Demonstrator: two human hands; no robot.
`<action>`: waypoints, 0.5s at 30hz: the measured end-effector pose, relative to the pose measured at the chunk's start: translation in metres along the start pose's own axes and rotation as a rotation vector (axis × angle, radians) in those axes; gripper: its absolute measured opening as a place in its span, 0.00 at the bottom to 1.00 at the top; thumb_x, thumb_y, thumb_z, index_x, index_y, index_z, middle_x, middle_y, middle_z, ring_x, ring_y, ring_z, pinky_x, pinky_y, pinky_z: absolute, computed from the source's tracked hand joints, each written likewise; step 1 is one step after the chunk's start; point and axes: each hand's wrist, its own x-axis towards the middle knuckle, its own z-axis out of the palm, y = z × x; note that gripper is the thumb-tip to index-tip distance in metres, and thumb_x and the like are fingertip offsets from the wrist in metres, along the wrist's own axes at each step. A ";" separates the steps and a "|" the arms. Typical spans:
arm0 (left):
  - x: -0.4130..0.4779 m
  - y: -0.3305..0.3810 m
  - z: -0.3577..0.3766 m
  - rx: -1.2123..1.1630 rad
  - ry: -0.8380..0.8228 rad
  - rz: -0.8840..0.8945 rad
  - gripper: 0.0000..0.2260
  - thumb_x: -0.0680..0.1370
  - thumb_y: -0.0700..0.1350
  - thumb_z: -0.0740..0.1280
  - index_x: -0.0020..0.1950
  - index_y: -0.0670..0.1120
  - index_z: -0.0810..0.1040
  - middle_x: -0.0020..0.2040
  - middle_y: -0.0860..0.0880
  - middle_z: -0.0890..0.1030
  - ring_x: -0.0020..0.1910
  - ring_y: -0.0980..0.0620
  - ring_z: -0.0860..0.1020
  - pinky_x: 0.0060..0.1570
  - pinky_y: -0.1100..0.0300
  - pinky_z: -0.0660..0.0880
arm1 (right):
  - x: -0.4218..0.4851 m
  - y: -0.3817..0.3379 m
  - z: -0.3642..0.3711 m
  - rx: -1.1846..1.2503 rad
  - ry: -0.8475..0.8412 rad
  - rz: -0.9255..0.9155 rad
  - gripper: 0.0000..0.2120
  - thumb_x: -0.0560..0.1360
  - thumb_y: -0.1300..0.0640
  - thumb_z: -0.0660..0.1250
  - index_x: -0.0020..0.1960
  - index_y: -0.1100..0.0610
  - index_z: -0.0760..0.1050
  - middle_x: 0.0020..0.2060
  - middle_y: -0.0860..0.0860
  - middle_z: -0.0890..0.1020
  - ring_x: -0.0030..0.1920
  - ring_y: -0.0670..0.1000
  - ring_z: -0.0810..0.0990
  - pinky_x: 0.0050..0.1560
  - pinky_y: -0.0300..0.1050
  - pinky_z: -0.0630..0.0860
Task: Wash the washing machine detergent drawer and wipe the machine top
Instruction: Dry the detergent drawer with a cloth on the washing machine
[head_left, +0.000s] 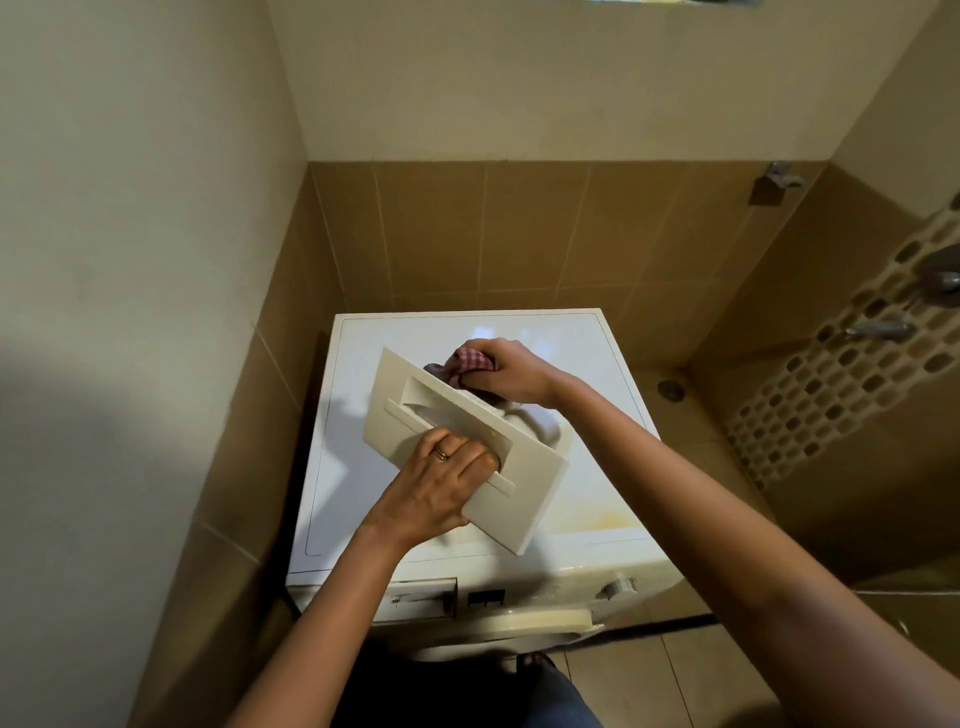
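Left hand (441, 483) is gripping the detergent drawer (462, 447) by its front; right hand (498, 371) is clutching a checked cloth (470, 364), which should be reaching every compartment corner.

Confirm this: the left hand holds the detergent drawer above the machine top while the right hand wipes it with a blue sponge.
Not quite. The head view shows the right hand gripping a red-and-white checked cloth, not a blue sponge. The rest stands: the left hand holds the detergent drawer above the machine top.
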 end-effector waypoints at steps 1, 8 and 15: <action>-0.001 -0.003 0.000 0.001 -0.011 -0.024 0.32 0.55 0.49 0.80 0.53 0.48 0.68 0.48 0.50 0.71 0.47 0.49 0.71 0.56 0.55 0.65 | -0.005 -0.003 0.000 0.077 -0.018 -0.041 0.09 0.76 0.59 0.66 0.56 0.56 0.77 0.50 0.52 0.81 0.50 0.52 0.79 0.50 0.45 0.77; -0.011 -0.012 -0.006 0.021 0.069 -0.035 0.30 0.56 0.49 0.79 0.52 0.47 0.68 0.46 0.49 0.73 0.46 0.49 0.70 0.57 0.55 0.65 | -0.013 0.018 -0.025 -0.051 -0.024 -0.050 0.14 0.76 0.62 0.65 0.59 0.52 0.76 0.50 0.46 0.79 0.51 0.48 0.77 0.51 0.37 0.72; -0.007 -0.010 0.000 0.021 0.113 -0.150 0.31 0.54 0.49 0.79 0.51 0.46 0.67 0.43 0.48 0.77 0.45 0.49 0.70 0.56 0.55 0.65 | -0.015 0.016 -0.013 -0.073 -0.014 -0.124 0.11 0.74 0.61 0.68 0.56 0.53 0.77 0.49 0.47 0.81 0.50 0.49 0.78 0.52 0.41 0.74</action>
